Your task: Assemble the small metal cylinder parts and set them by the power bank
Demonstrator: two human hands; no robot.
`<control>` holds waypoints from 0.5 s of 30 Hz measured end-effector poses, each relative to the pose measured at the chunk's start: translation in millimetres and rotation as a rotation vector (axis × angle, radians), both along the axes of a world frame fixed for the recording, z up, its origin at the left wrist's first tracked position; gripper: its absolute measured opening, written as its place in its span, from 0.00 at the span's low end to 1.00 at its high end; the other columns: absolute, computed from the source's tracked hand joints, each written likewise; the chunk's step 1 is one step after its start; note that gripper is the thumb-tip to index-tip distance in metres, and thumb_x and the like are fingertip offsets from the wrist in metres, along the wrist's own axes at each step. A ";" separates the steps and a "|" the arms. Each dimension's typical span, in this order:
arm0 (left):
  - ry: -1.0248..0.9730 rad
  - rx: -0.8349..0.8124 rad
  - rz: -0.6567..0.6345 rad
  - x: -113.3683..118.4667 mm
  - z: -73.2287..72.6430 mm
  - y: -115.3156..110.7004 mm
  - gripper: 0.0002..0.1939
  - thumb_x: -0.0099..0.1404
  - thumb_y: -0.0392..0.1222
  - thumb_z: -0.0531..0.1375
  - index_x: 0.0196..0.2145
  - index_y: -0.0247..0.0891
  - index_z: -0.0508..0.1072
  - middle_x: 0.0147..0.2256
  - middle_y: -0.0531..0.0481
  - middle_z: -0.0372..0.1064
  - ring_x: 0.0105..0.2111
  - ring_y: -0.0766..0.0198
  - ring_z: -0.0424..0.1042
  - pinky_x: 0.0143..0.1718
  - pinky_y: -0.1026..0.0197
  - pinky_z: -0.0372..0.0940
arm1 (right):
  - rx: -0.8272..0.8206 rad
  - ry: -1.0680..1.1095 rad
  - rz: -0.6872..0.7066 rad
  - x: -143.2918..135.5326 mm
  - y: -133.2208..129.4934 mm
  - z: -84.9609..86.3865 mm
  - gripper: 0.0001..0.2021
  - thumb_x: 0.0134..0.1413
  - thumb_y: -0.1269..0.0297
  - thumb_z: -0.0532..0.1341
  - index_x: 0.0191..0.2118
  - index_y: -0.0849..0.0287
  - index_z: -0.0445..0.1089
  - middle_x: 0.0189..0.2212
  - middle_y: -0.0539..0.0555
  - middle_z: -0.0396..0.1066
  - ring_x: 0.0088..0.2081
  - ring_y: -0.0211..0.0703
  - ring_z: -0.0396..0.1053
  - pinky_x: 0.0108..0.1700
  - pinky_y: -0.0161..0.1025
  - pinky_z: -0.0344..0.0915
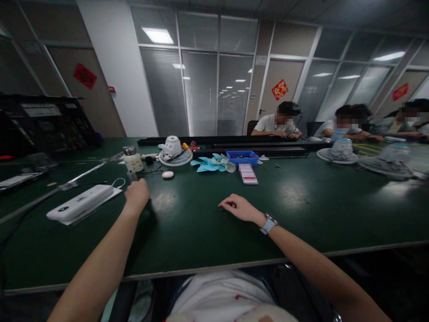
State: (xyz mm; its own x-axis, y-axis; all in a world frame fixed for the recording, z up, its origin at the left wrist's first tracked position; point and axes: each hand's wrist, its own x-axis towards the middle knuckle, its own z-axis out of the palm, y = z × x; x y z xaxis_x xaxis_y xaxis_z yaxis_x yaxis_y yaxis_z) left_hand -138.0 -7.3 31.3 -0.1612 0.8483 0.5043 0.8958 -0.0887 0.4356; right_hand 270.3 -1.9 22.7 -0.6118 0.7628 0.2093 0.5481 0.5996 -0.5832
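Observation:
My left hand point(137, 193) is closed in a fist above the left part of the table, just in front of a cream patterned bottle point(133, 162) with a metal lid. A small, see-through shape shows at its far side; what the fingers hold is hidden. Low over the middle of the table, my right hand point(239, 208) has its thumb and fingers curled together. Something tiny and dark may be at its fingertips, too small to name. A pale pink oval case point(168, 175) lies between the hands, farther back. Left of my left hand is a long white device point(82, 203) with a cord loop.
Behind are a white fan part with a round grille point(176, 157), light-blue fan blades point(211, 163), a blue tray point(243, 158) of small parts and a blurred card stack point(248, 174). Black bars point(261, 151) line the back. People sit across the table near more fan parts point(338, 154).

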 end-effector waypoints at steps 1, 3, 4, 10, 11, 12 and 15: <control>-0.039 -0.001 0.116 -6.5 0.1 -1.1 0.24 0.65 0.51 0.51 0.22 0.29 0.70 0.22 0.39 0.65 0.41 0.42 0.70 0.40 0.43 0.57 | 0.010 -0.010 -0.003 -0.1 -0.3 0.8 0.13 0.61 0.59 0.56 0.44 0.53 0.77 0.35 0.54 0.68 0.31 0.38 0.63 0.34 0.37 0.59; -0.089 -0.005 0.407 -10.9 1.6 -3.6 0.28 0.66 0.54 0.48 0.23 0.26 0.71 0.25 0.37 0.67 0.46 0.37 0.67 0.41 0.39 0.54 | 0.026 -0.013 -0.008 -0.2 -1.1 2.1 0.13 0.62 0.60 0.55 0.45 0.53 0.76 0.34 0.54 0.68 0.31 0.38 0.62 0.34 0.37 0.58; -0.094 0.022 0.471 -8.4 3.3 -5.0 0.29 0.67 0.54 0.46 0.25 0.26 0.72 0.27 0.36 0.69 0.49 0.35 0.65 0.41 0.37 0.53 | 0.033 -0.003 -0.016 -0.2 -1.5 2.6 0.13 0.62 0.61 0.55 0.45 0.54 0.76 0.34 0.54 0.68 0.31 0.38 0.62 0.34 0.36 0.58; 0.217 0.245 0.267 72.8 17.8 -18.8 0.24 0.69 0.49 0.48 0.53 0.30 0.70 0.56 0.27 0.60 0.59 0.32 0.53 0.52 0.33 0.50 | -0.001 0.147 -0.137 1.5 1.4 1.3 0.15 0.60 0.65 0.54 0.50 0.55 0.72 0.31 0.51 0.69 0.27 0.37 0.62 0.30 0.35 0.57; 0.285 0.206 0.136 93.7 17.4 -22.2 0.24 0.69 0.47 0.49 0.57 0.31 0.66 0.58 0.28 0.57 0.59 0.35 0.54 0.53 0.35 0.52 | -0.008 0.172 -0.160 2.0 2.6 1.1 0.15 0.60 0.65 0.53 0.50 0.55 0.71 0.30 0.50 0.70 0.26 0.36 0.62 0.30 0.35 0.56; 0.333 0.161 -0.018 114.7 15.5 -25.9 0.23 0.70 0.46 0.49 0.58 0.32 0.65 0.59 0.30 0.57 0.60 0.39 0.55 0.55 0.38 0.53 | -0.006 0.196 -0.187 2.4 3.6 1.2 0.16 0.60 0.66 0.52 0.50 0.56 0.71 0.30 0.50 0.70 0.26 0.36 0.62 0.29 0.34 0.56; 0.392 0.013 -0.486 168.3 2.3 -37.1 0.22 0.70 0.46 0.52 0.59 0.40 0.65 0.62 0.40 0.55 0.63 0.49 0.52 0.59 0.45 0.53 | 0.044 0.271 -0.255 3.4 5.0 3.2 0.16 0.60 0.68 0.49 0.47 0.57 0.72 0.29 0.50 0.71 0.26 0.36 0.64 0.29 0.34 0.57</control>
